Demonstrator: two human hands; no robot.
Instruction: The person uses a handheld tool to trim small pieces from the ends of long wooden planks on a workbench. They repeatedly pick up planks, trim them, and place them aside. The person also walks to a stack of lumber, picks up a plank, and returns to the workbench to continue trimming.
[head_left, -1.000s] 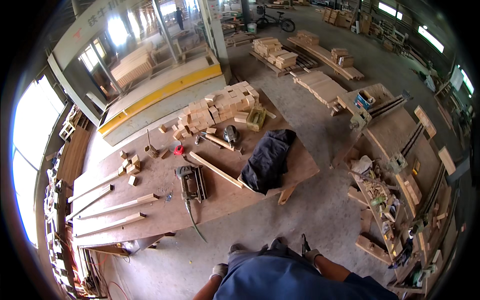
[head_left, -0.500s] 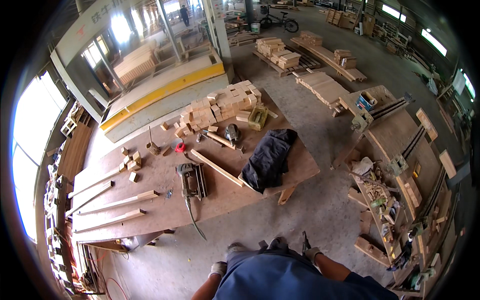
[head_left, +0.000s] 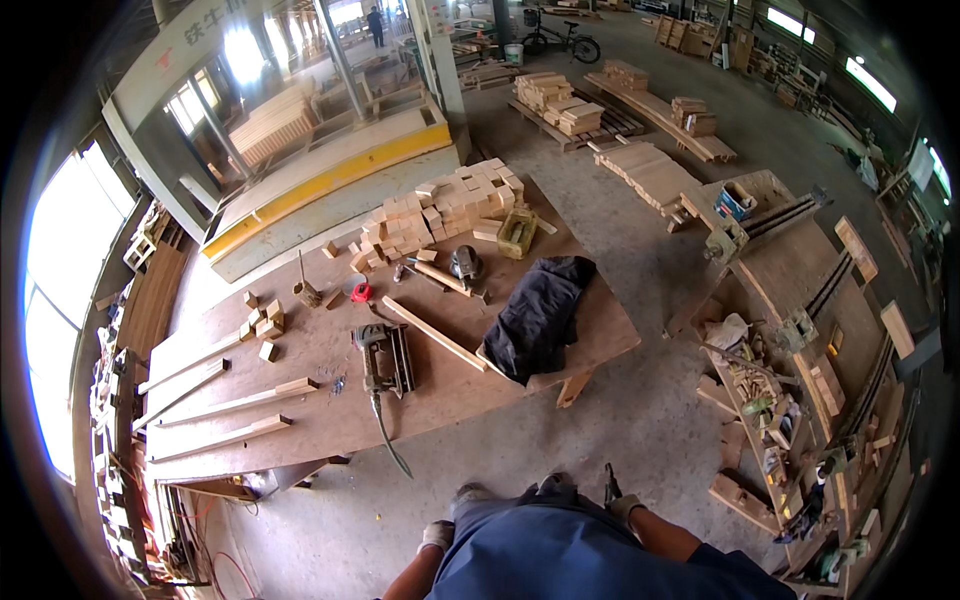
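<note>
My left hand (head_left: 437, 535), in a light work glove, hangs beside my left thigh; its fingers are turned away from view. At my right side, my gloved right hand (head_left: 625, 508) is closed around a slim black tool (head_left: 611, 484), whose exact kind I cannot make out. Both hands are apart from the large wooden worktable (head_left: 450, 400) in front of me. On that table lie a nail gun (head_left: 380, 362) with a hose, a wooden strip (head_left: 435, 334), a dark folded cloth (head_left: 538, 315) and a hammer (head_left: 445, 279).
Many small wood blocks (head_left: 430, 215) are heaped at the table's far side, near a yellowish open box (head_left: 516, 233). Several long strips (head_left: 220, 436) lie at left. A clamping bench (head_left: 800, 300) stands at right. Beyond the table is a machine with a yellow edge (head_left: 330, 185).
The view has shifted very slightly. Both hands keep their places, and the things on the table stay where they were.
</note>
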